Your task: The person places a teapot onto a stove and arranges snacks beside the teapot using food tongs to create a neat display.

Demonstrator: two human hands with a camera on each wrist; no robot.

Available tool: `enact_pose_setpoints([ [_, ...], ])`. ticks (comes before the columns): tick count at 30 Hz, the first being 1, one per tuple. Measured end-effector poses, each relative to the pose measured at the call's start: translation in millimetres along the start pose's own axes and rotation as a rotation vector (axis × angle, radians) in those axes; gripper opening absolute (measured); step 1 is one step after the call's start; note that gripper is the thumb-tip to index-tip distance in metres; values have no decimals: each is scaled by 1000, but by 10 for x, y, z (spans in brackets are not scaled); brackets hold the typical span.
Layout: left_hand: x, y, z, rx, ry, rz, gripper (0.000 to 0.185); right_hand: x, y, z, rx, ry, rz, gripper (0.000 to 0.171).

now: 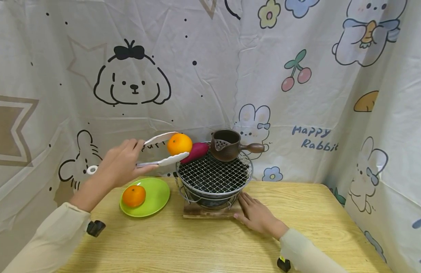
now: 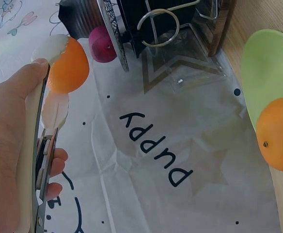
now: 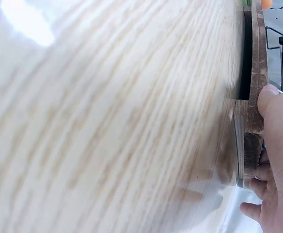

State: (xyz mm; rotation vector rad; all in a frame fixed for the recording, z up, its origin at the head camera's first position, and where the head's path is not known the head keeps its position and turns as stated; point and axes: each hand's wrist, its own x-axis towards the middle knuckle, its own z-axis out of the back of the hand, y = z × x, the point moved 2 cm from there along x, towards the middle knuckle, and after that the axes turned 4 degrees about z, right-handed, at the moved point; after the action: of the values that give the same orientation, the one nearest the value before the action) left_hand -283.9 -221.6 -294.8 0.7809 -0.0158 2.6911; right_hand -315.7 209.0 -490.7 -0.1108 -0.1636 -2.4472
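Note:
My left hand grips white tongs, and the tongs clamp an orange in the air at the left rim of a small round grill. In the left wrist view the tongs and that orange show up close. On the grill's mesh lie a purple sweet potato and a brown side-handled teapot. A second orange sits on a green plate. My right hand rests with straight fingers against the grill's wooden base, also the wooden base in the right wrist view.
The grill stands on a light wooden table. A white cartoon-print cloth hangs close behind and along both sides. The table's right part lies bare.

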Motion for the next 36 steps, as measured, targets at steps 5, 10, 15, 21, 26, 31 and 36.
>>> enact_pose_setpoints([
  [5,21,-67,11,-15,11,-9,77,5,1,5,-2,-4,5,77],
  [10,48,-132,15,-18,22,-24,81,11,3,15,-7,-5,8,76],
  [15,76,-188,10,-22,15,-50,85,18,-2,12,-13,-7,11,76],
  [21,111,-261,12,-27,-7,-83,82,22,-17,0,-24,-8,14,77],
  [26,145,-341,11,-30,-28,-120,82,15,-38,-10,-27,-4,13,77],
  [31,172,-415,9,-25,6,-117,85,15,-41,-19,-17,3,11,77],
  [36,182,-478,13,-13,26,-126,90,7,-33,-31,-1,7,3,77],
])
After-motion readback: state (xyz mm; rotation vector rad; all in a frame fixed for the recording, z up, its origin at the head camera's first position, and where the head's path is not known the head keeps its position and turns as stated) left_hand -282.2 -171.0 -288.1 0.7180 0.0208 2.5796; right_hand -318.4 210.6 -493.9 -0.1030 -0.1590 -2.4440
